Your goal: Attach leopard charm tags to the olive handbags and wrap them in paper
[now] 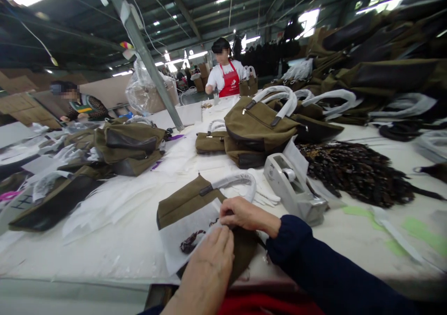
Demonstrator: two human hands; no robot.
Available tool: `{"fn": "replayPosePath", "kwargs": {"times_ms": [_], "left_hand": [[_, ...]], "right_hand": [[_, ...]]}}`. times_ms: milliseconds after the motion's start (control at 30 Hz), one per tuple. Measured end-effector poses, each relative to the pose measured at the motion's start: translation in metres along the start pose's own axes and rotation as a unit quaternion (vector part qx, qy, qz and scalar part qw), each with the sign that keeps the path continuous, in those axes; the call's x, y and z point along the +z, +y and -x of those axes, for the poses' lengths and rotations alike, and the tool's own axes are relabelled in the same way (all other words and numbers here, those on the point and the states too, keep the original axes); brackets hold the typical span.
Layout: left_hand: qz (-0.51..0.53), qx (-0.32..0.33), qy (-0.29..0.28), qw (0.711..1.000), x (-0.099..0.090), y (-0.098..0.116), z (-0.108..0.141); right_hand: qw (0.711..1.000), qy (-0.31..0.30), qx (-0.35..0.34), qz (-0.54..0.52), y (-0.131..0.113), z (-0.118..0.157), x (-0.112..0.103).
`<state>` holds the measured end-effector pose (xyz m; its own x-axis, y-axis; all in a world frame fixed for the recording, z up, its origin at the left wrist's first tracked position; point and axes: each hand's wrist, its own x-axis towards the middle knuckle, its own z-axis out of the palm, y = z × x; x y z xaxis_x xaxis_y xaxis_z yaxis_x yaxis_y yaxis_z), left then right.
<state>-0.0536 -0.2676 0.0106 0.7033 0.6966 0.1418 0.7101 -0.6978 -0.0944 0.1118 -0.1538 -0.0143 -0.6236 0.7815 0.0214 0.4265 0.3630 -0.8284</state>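
An olive-brown handbag [186,195] with dark trim lies on the table in front of me, its handle [242,180] wrapped in white. Across its front lies a white sheet [171,240] with a dark brown tassel [191,243] on top. My left hand [211,259] rests flat over the sheet's right part, fingers extended and close together. Just above it, my right hand [240,214] is closed in a pinch at the sheet's edge. A small dark piece shows beside its fingertips; what it belongs to is hidden.
A grey tape dispenser [295,189] stands right of the bag, near a heap of dark brown tassels [356,173]. Finished-looking olive bags [261,124] stand behind; others [129,143] lie left. A person in a red apron [229,80] works across the table, another person [84,105] further left.
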Motion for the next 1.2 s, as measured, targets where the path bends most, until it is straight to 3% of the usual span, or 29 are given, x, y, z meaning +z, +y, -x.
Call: {"fn": "replayPosePath", "kwargs": {"times_ms": [67, 133, 367, 567, 800, 900, 1033, 1200], "left_hand": [[-0.025, -0.015, -0.011, 1.000, 0.014, -0.009, 0.000], [-0.006, -0.021, -0.029, 0.999, 0.016, -0.021, 0.001], [0.164, -0.086, -0.056, 0.981, -0.011, -0.034, 0.001], [0.237, -0.106, -0.068, 0.963, -0.010, -0.042, -0.003], [0.244, -0.116, -0.069, 0.960, -0.007, -0.044, -0.002], [0.236, -0.117, -0.071, 0.962, -0.008, -0.043, -0.003], [0.235, -0.115, -0.071, 0.963, -0.011, -0.042, -0.003], [0.235, -0.118, -0.063, 0.963, -0.010, -0.042, -0.001]], "right_hand": [[1.000, -0.011, 0.006, 0.000, 0.003, -0.002, 0.000], [1.000, -0.020, 0.009, 0.001, 0.005, -0.003, -0.001], [0.998, -0.052, 0.022, 0.009, 0.007, -0.009, -0.005], [0.997, -0.060, 0.028, 0.048, 0.003, -0.012, -0.005], [0.988, 0.020, -0.036, 0.149, -0.018, -0.009, -0.009], [0.969, -0.003, -0.081, 0.234, -0.024, -0.022, -0.008], [0.954, -0.015, -0.079, 0.290, -0.030, -0.040, -0.004], [0.949, -0.005, -0.099, 0.300, -0.038, -0.020, -0.002]]}}
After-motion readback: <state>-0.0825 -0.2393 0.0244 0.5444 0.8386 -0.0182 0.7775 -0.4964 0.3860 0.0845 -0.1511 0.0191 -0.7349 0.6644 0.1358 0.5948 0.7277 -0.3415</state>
